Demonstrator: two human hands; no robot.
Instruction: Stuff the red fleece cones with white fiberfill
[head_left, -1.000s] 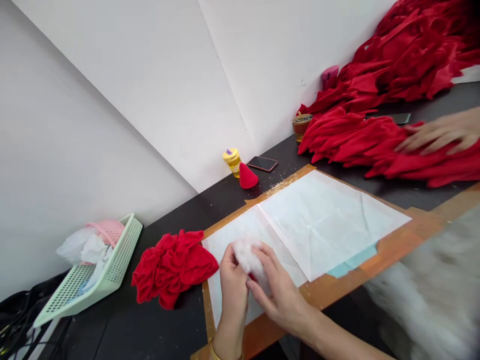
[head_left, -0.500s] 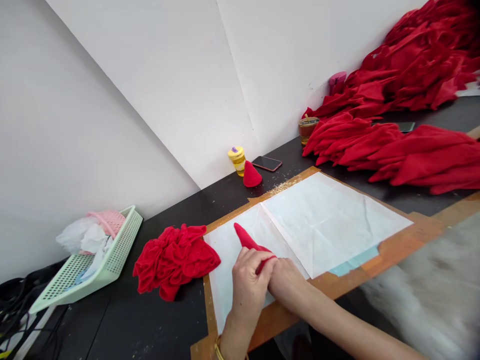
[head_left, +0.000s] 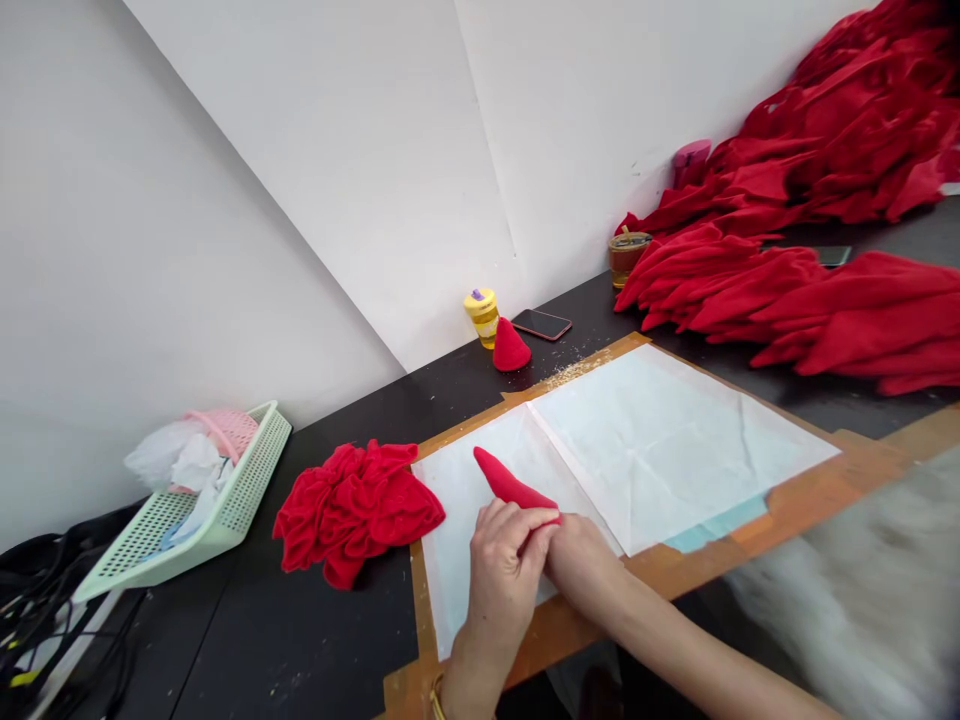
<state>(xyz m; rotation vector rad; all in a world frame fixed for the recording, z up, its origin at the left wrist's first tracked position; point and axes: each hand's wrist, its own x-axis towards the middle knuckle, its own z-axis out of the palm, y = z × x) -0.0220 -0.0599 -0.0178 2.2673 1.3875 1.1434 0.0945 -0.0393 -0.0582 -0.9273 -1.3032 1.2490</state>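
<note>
A small red fabric cone (head_left: 508,483) points up and left over the white paper sheet (head_left: 660,440) on the brown board (head_left: 810,478). My left hand (head_left: 501,578) is wrapped round the cone's wide end. My right hand (head_left: 581,563) presses against the same end from the right, its fingers hidden behind the left hand and the fabric. A heap of crumpled red fabric pieces (head_left: 352,508) lies just left of the board.
A green mesh tray (head_left: 195,525) with plastic bags stands at the far left. At the back are a yellow jar (head_left: 482,313), another red cone (head_left: 511,347) and a phone (head_left: 542,323). Large piles of red fabric (head_left: 810,240) fill the right. White stuffing (head_left: 870,590) lies bottom right.
The white stuffing in my hands has gone out of sight and the red cone now sticks out from them. Another person's hand on the red pile at right has left the view.
</note>
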